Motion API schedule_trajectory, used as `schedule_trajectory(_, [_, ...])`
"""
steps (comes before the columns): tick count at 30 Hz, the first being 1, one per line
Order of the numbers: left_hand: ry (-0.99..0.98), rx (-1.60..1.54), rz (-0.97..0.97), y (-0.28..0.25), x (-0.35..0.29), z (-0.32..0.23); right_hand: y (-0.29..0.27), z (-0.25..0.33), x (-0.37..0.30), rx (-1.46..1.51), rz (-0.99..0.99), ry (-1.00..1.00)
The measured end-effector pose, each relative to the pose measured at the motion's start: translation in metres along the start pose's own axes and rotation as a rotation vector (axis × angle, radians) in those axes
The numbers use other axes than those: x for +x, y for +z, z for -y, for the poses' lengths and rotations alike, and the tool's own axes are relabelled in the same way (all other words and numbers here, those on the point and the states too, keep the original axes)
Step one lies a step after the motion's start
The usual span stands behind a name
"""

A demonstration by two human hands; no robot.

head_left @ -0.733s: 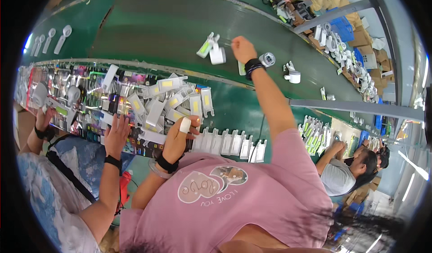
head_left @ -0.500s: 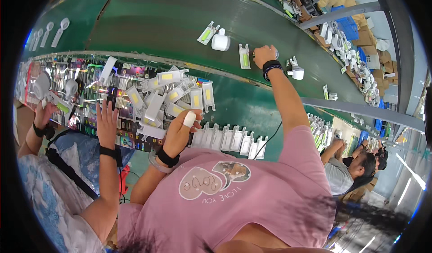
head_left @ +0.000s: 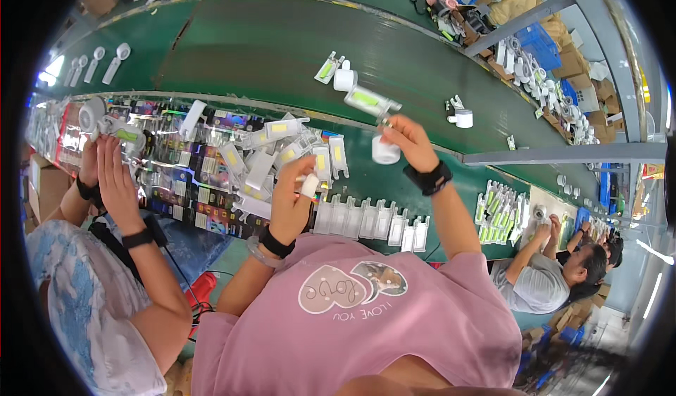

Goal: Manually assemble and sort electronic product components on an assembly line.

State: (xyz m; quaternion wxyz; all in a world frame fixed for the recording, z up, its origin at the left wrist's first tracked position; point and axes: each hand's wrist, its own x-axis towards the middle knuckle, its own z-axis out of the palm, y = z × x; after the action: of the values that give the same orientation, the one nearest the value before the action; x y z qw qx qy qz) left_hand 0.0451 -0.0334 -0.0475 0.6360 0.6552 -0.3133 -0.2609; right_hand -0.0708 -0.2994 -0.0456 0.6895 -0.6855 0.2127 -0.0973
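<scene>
My right hand is raised at the belt's near edge, fingers closed on a white part with a green strip, which is smeared by motion. A white round cup-shaped head hangs just below those fingers; whether the two are joined is hard to see. My left hand, a white wrap on one digit, is beside a heap of white plastic housings with yellow patches. Its fingers are loosely bent and apart, with nothing visible in them. Near it stands a row of white housings.
Along the far side runs a green conveyor belt carrying another white head and a head with bracket. At left, a co-worker's hands work on a white round-headed device. Green-striped parts lie at right.
My right hand has drawn back from the belt toward me, lifting the green-striped part and the round head. My left hand has shifted slightly right. The co-worker's hands have come together at the device.
</scene>
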Motion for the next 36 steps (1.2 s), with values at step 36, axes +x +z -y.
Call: schedule_trajectory(36, [-0.339,-0.671,0.2,0.016,-0.042,-0.058,0.131,0.055,-0.107,-0.714,-0.363,-0.793])
